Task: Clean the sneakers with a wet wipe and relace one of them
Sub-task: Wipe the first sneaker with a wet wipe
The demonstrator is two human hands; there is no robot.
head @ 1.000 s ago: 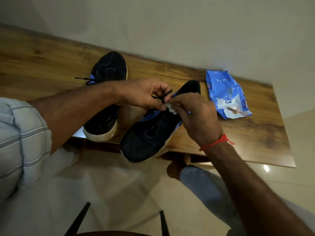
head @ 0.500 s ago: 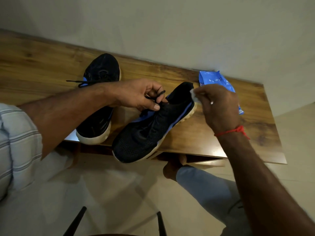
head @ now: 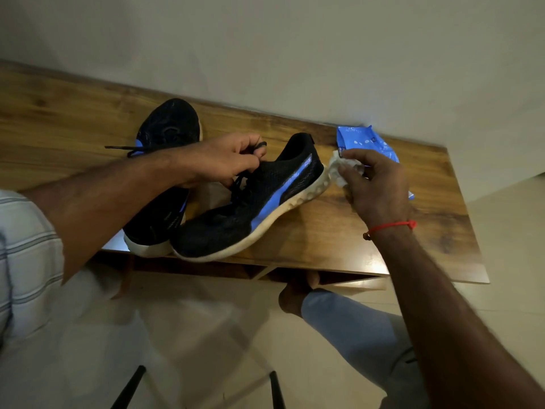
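Hands: your left hand [head: 227,163] pinches the black lace [head: 259,147] of the near sneaker [head: 253,202], fingers curled round a loop of it; your right hand [head: 374,184] clutches a crumpled wet wipe [head: 339,169] against that sneaker's heel sole.
Sneakers: both sit on the wooden table [head: 354,237], toes at the near edge; the far sneaker [head: 168,137] lies just behind your left forearm, its lace end trailing loose.
Wipes pack: the blue pack [head: 365,143] rests by the wall, partly hidden by your right hand.
Done so far: you have a wipe out and on the first sole, which looks grubby along its length.
Left to do: judging from this, most of the wiping on both shoes, then the relacing; I cannot tell which shoe you mean to relace.
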